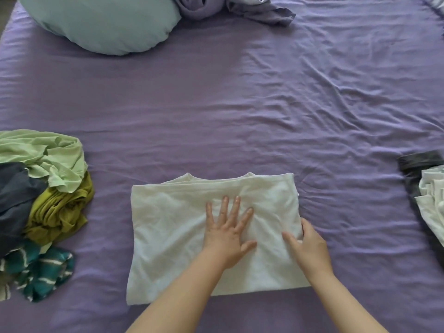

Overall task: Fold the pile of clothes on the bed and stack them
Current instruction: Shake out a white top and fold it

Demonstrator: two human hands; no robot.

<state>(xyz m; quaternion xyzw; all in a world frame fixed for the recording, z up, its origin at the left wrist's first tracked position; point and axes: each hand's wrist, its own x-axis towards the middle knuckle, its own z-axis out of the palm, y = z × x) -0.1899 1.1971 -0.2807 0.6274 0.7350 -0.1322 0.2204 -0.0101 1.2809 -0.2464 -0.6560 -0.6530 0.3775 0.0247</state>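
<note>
Purple sheets cover the bed [240, 104], wrinkled across its width, with a pale blue pillow [101, 22] at the far left and a bunched purple cover [230, 8] beside it at the far edge. Near the front edge, in the middle, lies a white T-shirt [168, 236], folded into a rough rectangle with its collar edge turned away from the person. The left hand [228, 236] rests flat on the middle of the shirt, its fingers [224, 207] straight and spread, palm pressing the cloth down. The right hand [310, 248] sits at the shirt's right edge, where its thumb and curled fingers pinch the fabric along the side. At the left edge of the bed sits the unfolded pile of clothes [43, 200]: a light green garment [45, 155] on top, a dark navy one [14, 195], an olive-yellow one [60, 212], and a teal piece with white streaks [40, 272] nearest the person. At the right edge, well apart from the shirt, a stack of folded clothes [430, 195] shows white items lying on a dark grey one.
</note>
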